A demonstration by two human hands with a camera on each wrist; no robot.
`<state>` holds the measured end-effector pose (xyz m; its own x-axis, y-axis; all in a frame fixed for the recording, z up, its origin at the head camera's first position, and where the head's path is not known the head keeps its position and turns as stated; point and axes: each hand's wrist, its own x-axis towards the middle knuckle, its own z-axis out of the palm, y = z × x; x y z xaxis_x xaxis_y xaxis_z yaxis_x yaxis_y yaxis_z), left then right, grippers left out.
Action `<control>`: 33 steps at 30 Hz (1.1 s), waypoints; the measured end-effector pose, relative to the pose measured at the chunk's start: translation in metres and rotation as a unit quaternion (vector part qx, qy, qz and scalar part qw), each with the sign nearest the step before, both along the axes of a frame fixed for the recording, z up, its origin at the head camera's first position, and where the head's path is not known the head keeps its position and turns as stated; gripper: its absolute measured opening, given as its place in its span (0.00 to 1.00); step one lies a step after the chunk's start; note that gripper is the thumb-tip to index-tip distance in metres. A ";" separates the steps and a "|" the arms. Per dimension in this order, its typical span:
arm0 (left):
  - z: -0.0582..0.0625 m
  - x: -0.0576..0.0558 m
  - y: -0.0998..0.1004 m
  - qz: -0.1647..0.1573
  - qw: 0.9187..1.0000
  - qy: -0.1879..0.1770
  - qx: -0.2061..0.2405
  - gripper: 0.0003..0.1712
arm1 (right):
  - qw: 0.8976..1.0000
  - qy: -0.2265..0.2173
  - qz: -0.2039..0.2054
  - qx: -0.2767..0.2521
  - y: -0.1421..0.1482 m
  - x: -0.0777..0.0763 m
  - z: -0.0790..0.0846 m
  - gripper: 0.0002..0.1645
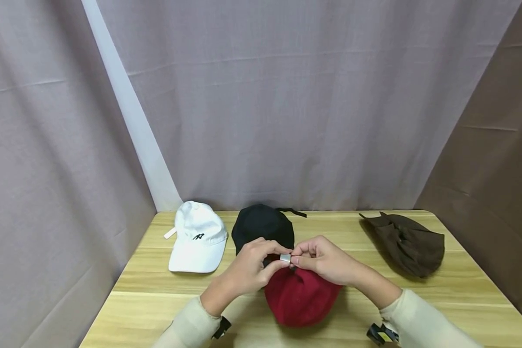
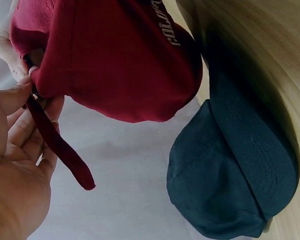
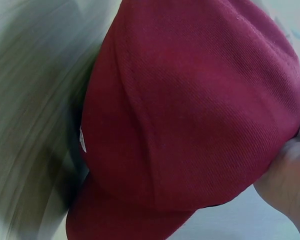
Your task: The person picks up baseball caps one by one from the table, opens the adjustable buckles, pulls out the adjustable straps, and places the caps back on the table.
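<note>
A red baseball cap (image 1: 302,299) is held over the front middle of the table, back strap uppermost. My left hand (image 1: 252,268) pinches the silver strap buckle (image 1: 285,258) between thumb and index finger. Close beside it, my right hand (image 1: 324,261) pinches the strap where it meets the cap's back edge. In the left wrist view the loose strap end (image 2: 62,147) hangs down past the fingers, and pale lettering (image 2: 165,25) shows on the cap's front. The right wrist view is mostly filled by the red crown (image 3: 205,100), which hides most of the right hand.
Behind my hands sits a black cap (image 1: 261,224) with a strap sticking out. To its left is a white cap (image 1: 198,241) with a dark logo. A dark brown hat (image 1: 406,244) lies at the right on the wooden table (image 1: 130,309). Grey curtains (image 1: 265,106) hang behind.
</note>
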<state>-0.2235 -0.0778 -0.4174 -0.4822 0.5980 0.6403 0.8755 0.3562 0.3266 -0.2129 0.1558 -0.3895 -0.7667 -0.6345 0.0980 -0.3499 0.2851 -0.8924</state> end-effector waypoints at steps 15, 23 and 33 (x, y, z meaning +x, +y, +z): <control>0.001 0.000 -0.002 -0.002 1.000 -0.003 -0.006 0.10 | 0.999 -0.009 0.031 -0.015 0.003 -0.003 -0.003 0.11; 0.001 -0.002 -0.002 0.015 1.000 0.006 0.014 0.12 | 1.000 -0.004 0.014 -0.013 -0.001 -0.004 -0.004 0.14; 0.000 -0.003 0.000 0.019 0.999 0.036 0.017 0.11 | 0.999 0.007 -0.043 0.002 -0.009 0.002 -0.004 0.15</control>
<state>-0.2261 -0.0781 -0.4173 -0.4566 0.5574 0.6934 0.8828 0.3803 0.2757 -0.2106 0.1466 -0.3938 -0.8172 -0.5664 0.1065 -0.3364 0.3186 -0.8862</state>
